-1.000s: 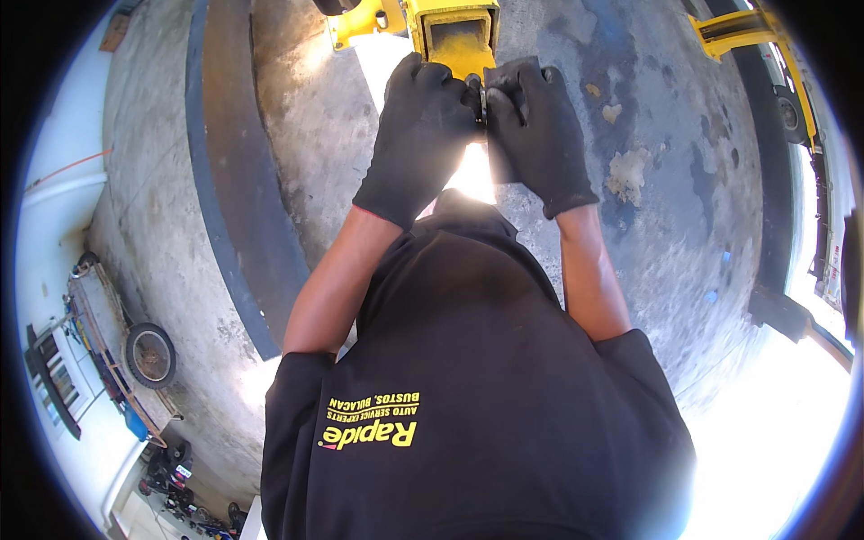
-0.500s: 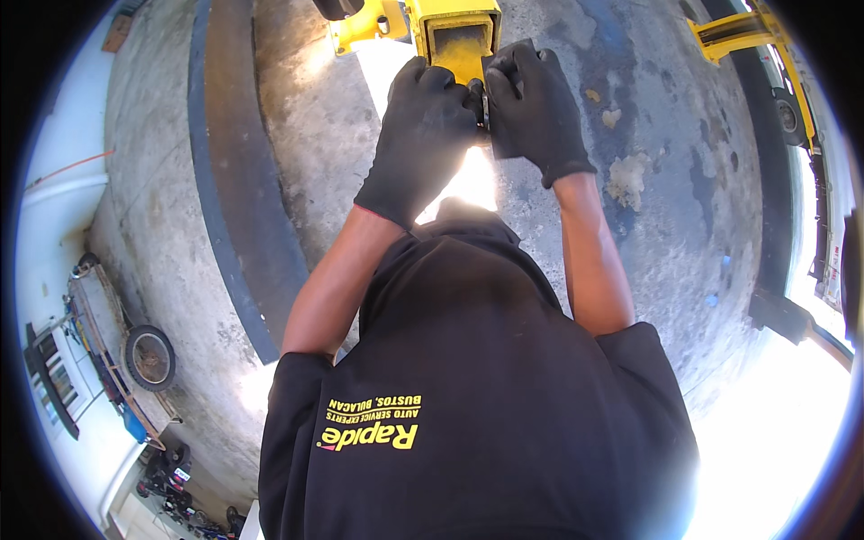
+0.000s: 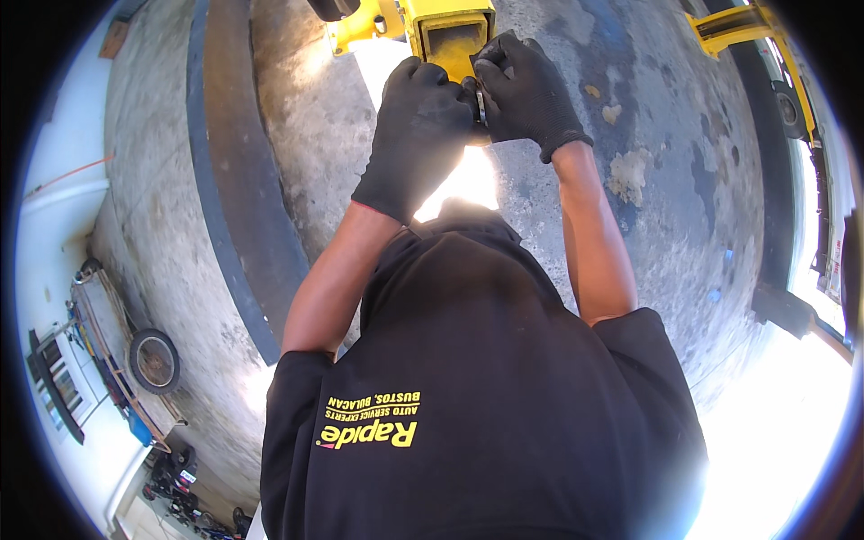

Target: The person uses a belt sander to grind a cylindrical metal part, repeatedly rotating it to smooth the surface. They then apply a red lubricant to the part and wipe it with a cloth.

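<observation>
Both my hands wear black gloves and meet just below the open end of a yellow square steel tube. My left hand is closed, its fingers curled around a small metal part of which only a shiny edge shows between the hands. My right hand pinches a thin dark sheet that sticks up past its fingertips and lies against the metal part. What my left palm covers is hidden.
A yellow bracket joins the tube's left side. Along the stained concrete floor at left runs a long dark metal strip. Farther left stands a cart with a spoked wheel. Another yellow arm is at far right.
My right hand has turned and tilted, shifting slightly up and left. The dark sheet's lower part no longer shows below its fingers. My left hand has barely moved.
</observation>
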A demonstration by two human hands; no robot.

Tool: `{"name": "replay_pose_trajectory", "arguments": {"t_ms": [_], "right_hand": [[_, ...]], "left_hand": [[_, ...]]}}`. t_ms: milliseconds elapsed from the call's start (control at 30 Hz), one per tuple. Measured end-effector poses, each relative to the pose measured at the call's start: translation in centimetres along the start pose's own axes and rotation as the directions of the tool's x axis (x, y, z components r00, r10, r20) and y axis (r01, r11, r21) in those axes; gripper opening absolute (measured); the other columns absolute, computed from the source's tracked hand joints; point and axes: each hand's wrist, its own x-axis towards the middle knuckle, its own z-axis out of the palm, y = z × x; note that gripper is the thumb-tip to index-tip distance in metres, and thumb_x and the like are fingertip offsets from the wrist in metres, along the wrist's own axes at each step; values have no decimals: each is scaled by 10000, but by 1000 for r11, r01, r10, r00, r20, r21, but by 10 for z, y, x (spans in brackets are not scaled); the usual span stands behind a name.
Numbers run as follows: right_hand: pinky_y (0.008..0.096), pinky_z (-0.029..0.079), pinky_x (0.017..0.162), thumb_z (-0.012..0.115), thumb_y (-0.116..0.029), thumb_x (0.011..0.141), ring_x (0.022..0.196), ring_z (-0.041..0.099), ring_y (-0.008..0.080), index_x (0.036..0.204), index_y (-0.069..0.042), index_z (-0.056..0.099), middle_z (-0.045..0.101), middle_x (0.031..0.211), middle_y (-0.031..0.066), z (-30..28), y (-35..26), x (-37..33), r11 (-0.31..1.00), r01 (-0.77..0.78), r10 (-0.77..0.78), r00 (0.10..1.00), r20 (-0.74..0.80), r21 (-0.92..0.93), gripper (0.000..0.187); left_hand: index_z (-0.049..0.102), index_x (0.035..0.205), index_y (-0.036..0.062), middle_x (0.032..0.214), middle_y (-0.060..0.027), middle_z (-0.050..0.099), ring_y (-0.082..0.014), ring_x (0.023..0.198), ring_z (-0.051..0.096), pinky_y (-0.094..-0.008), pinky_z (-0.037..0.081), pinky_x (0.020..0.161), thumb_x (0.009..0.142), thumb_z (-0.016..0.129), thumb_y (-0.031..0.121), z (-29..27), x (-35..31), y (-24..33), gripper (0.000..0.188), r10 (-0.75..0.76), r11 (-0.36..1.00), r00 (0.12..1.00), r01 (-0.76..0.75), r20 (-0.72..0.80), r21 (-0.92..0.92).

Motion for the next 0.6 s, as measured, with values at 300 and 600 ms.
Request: {"name": "replay_pose_trajectory", "arguments": {"t_ms": [300,600], "right_hand": [[562,623,952,716,-296,1062,1144,733,430,1253,-106,685,688,1221,206,-7,-27,-41,998,-53,46,986,-158,-42,272],[565,613,944,715,-268,1053,1152,711,440,1254,-93,683,683,1207,216,-7,-38,-63,999,-6,-2,986,-169,-44,268]], "left_hand": [[873,1109,77,947,-41,819,-235,1079,734,-415,559,1062,881,893,247,0,-1,-2,285,5,1000,1000,-5,-4,4],[885,1075,99,969,-19,829,-239,1079,735,-410,567,1076,859,895,228,-2,1,-7,252,0,999,998,-2,59,45]]}}
